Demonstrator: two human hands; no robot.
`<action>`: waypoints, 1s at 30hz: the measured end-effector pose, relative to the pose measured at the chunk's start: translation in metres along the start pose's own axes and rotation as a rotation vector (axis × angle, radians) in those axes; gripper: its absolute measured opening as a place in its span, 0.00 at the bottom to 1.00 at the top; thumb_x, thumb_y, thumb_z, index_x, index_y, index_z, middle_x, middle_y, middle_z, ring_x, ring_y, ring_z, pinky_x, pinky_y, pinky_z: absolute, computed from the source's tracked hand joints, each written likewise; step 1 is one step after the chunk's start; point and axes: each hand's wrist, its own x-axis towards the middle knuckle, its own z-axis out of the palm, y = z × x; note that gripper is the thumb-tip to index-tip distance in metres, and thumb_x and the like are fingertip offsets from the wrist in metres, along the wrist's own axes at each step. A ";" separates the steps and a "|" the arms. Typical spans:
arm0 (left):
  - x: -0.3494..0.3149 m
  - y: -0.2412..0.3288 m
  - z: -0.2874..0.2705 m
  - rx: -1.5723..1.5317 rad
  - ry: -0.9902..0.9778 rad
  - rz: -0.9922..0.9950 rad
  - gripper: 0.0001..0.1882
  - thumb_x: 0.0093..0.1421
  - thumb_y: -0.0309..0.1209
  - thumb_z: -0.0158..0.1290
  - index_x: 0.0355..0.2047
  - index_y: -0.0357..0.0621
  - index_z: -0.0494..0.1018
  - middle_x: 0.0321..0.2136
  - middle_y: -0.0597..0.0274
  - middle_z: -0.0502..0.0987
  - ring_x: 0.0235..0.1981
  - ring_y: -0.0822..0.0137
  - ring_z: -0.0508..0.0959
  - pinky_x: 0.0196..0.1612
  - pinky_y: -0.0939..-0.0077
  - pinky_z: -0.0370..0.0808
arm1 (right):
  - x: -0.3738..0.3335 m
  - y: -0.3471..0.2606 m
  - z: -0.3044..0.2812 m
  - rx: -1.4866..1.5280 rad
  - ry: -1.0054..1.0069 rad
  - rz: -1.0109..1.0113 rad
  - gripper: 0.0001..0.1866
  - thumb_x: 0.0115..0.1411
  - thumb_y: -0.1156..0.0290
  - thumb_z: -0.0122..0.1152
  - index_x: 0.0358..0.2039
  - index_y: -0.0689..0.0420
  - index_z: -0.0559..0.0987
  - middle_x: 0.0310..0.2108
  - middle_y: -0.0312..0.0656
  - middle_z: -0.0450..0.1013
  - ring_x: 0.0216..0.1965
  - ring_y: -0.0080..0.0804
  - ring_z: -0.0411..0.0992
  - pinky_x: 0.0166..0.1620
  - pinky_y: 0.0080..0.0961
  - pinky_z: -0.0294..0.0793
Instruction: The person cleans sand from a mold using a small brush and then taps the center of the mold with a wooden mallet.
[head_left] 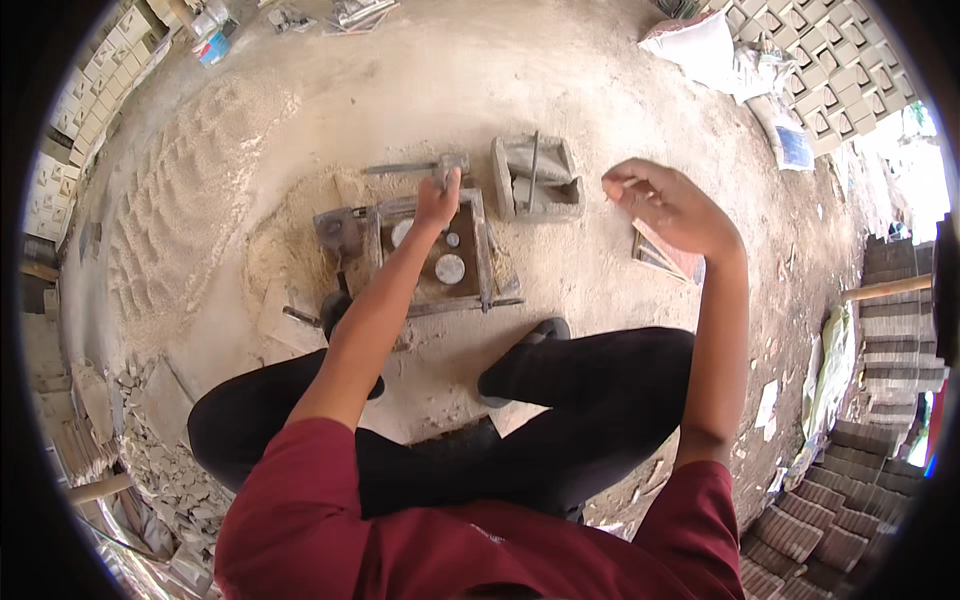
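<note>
Maroon shirt (470, 550) cloth lies nearest the camera, with the person's black trousers (590, 410) spread to either side beyond it. Between and past the dark shoes (525, 360), on the dusty ground (600, 290), stands a low rectangular box frame (478, 235). Its open middle is brown inside and bears pale round pieces: a large disc (450, 269), a small disc (453, 240) just beyond it, and another disc (402, 232) partly hidden by the left forearm.

The left hand (437, 203) is at the far side of this frame, fingers curled in and thumb raised against a grey block-like piece (453, 160); whether it has hold of that piece cannot be told. A dark flat bar (400, 169) lies just beside the piece.

To the right of the frame sits a grey trough (500, 190), a stick (534, 165) laid across it; greyish matter shows inside, its kind unclear. The right hand (660, 205) is raised near the trough, half open with loosely bent fingers, and nothing shows in it.

Farther off, a white-and-blue bucket (211, 48) stands at upper left, its contents too small to tell, and a filled white sack (692, 50) lies at upper right. Loose sand (190, 170) spreads to the left.
</note>
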 end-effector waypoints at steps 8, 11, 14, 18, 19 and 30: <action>0.019 0.005 0.023 0.009 -0.292 -0.098 0.26 0.61 0.49 0.49 0.17 0.39 0.68 0.11 0.58 0.67 0.17 0.64 0.70 0.23 0.61 0.64 | 0.005 0.006 0.001 0.048 0.007 -0.052 0.22 0.62 0.52 0.56 0.41 0.61 0.78 0.37 0.44 0.77 0.39 0.36 0.75 0.43 0.30 0.73; 0.029 0.018 0.025 0.165 -0.509 -0.197 0.27 0.60 0.54 0.49 0.21 0.39 0.71 0.17 0.58 0.72 0.22 0.61 0.72 0.28 0.60 0.66 | 0.004 0.006 0.012 -0.010 -0.007 -0.044 0.22 0.62 0.52 0.56 0.41 0.61 0.78 0.37 0.45 0.77 0.39 0.37 0.75 0.44 0.29 0.72; 0.029 0.034 0.010 0.178 -0.595 -0.183 0.28 0.61 0.55 0.48 0.22 0.39 0.71 0.18 0.57 0.72 0.24 0.62 0.71 0.30 0.62 0.66 | 0.016 0.005 0.027 0.019 0.031 -0.021 0.24 0.62 0.50 0.56 0.45 0.61 0.76 0.39 0.48 0.76 0.41 0.39 0.74 0.45 0.30 0.72; 0.025 0.075 -0.009 0.186 -0.632 -0.083 0.22 0.66 0.50 0.43 0.30 0.43 0.71 0.21 0.62 0.70 0.27 0.67 0.71 0.34 0.65 0.69 | 0.060 0.022 0.066 -0.099 0.343 -0.201 0.33 0.60 0.48 0.56 0.52 0.66 0.68 0.48 0.58 0.70 0.50 0.46 0.70 0.50 0.37 0.71; 0.023 0.084 -0.018 0.247 -0.559 0.023 0.22 0.65 0.52 0.43 0.42 0.46 0.70 0.30 0.56 0.72 0.37 0.62 0.73 0.42 0.64 0.69 | 0.077 0.033 0.081 -0.167 0.328 -0.250 0.35 0.60 0.48 0.57 0.54 0.67 0.66 0.51 0.59 0.68 0.53 0.48 0.69 0.53 0.38 0.69; 0.031 0.217 -0.097 0.839 -0.635 0.207 0.46 0.56 0.72 0.22 0.68 0.65 0.30 0.69 0.53 0.35 0.69 0.54 0.43 0.70 0.55 0.36 | 0.106 -0.015 0.175 0.238 0.105 -0.427 0.34 0.59 0.50 0.59 0.53 0.68 0.67 0.47 0.56 0.72 0.49 0.45 0.72 0.51 0.36 0.70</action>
